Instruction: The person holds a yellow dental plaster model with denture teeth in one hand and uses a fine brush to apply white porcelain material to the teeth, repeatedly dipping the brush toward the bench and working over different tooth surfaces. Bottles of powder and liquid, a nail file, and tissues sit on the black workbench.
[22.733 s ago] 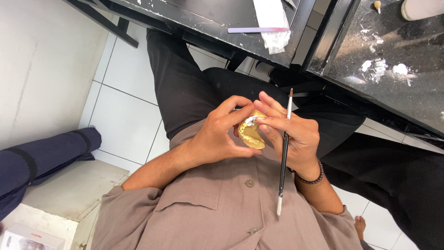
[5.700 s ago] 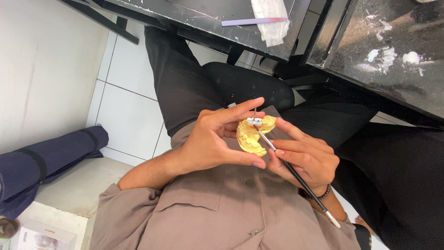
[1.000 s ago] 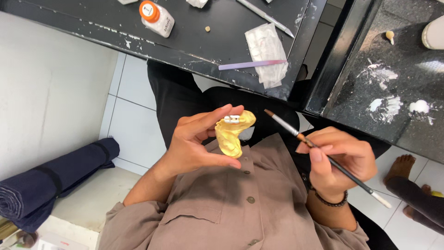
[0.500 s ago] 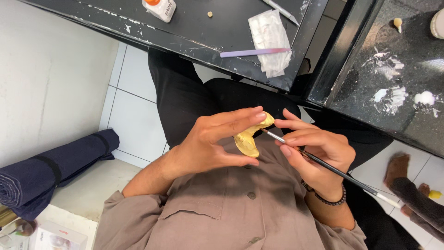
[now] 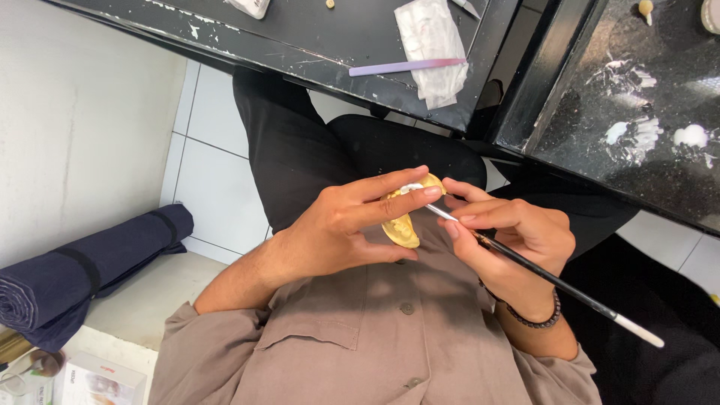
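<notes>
My left hand [image 5: 337, 229] holds a yellow dental cast [image 5: 401, 225] above my lap, fingers wrapped over its top and thumb beneath it. A whitish piece sits on the cast's upper edge under my fingertips. My right hand [image 5: 517, 240] grips a thin black paintbrush [image 5: 555, 281] like a pen. The brush tip touches the top of the cast, and its white end points down to the right. The two hands meet fingertip to fingertip in front of my brown shirt.
A black worktop [image 5: 300, 34] lies ahead with a white tissue [image 5: 431, 41] and a purple stick [image 5: 405, 67] on it. At the right, another dark surface [image 5: 637, 135] carries white smears. A rolled navy mat [image 5: 82, 262] rests on the floor at the left.
The hands were apart a second ago, with the cast held up. They have since come together and the brush tip has reached the cast.
</notes>
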The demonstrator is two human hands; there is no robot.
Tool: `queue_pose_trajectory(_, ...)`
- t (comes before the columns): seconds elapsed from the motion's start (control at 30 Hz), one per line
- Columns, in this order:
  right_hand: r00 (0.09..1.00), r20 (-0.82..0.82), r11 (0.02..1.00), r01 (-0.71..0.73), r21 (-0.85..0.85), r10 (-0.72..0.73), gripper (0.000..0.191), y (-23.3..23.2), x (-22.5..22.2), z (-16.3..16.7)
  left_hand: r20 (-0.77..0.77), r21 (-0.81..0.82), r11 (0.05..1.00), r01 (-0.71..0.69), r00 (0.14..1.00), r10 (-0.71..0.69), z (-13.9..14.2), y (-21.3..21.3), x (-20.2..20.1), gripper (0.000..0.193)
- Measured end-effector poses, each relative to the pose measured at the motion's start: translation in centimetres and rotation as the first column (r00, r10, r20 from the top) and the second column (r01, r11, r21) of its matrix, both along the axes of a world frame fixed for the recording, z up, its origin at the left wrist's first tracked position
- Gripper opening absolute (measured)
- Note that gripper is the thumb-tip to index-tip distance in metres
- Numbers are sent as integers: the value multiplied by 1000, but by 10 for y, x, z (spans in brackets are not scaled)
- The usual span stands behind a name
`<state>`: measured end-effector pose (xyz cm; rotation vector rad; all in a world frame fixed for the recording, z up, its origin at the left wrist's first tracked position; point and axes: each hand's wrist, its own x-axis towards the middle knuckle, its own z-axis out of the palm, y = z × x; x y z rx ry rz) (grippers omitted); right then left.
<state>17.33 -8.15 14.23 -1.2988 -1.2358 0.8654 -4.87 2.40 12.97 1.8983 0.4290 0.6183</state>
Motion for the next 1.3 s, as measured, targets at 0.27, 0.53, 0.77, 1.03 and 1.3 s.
queue_pose_trajectory(0.27,1000,5,999,-4,-34,4,13,2,0,4,-44,-1,999,40,998,-40,-1,1,2,83)
queue_pose_trajectory(0.53,999,38,999,-6,-32,8,11,1,0,6,-43,-51,997,58,997,-60,2,1,3,83)
queue_pose_trajectory(0.77,998,54,999,-19,-33,21,11,2,2,6,-44,-66,996,56,997,-59,1,-1,3,82)
queue_pose_trajectory(1.03,999,51,999,-1,-41,3,11,1,3,8,-31,-50,997,53,998,-55,2,-3,3,82)
queue_pose_trajectory(1.3,1000,-21,1000,2,-24,-3,13,-7,4,6,-10,-30,998,52,999,-52,4,-3,2,82)
